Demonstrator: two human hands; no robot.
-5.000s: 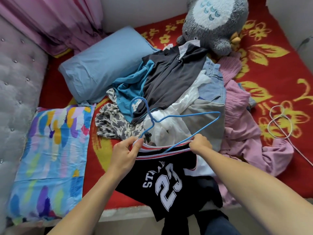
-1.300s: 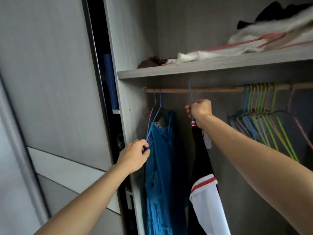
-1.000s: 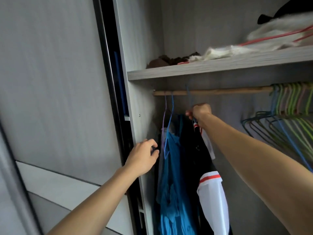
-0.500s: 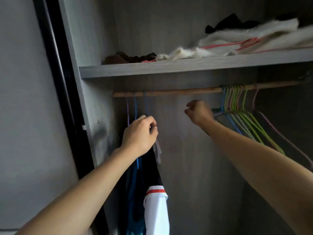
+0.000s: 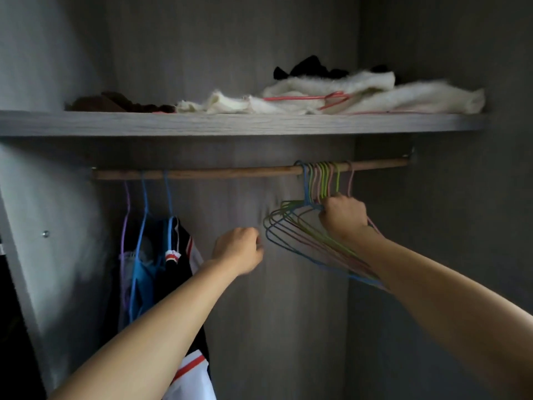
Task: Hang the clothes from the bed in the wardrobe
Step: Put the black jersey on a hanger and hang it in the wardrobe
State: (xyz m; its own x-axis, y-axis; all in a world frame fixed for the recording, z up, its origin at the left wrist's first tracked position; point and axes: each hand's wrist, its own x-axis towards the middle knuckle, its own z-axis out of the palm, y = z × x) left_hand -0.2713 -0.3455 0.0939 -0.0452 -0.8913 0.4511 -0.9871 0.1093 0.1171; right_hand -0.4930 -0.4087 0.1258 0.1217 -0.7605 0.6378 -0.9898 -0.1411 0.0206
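Head view: empty hangers (image 5: 291, 226) are being gripped by curled fingers of the right hand (image 5: 343, 217), likely to free one; the left hand (image 5: 238, 251) is being held fisted, empty, near clothes (image 5: 173, 255) hanging on the rod (image 5: 230, 172).

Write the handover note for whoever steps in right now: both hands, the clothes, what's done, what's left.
The left hand is curled, holding nothing, in the air between the hung clothes and the empty hangers.
The right hand grips those hangers by their necks, at the right end of the rod.
Done: black jersey and teal garment hang at the rod's left end.
Left: probably pull one hanger free and fetch the next garment; the bed is out of view.
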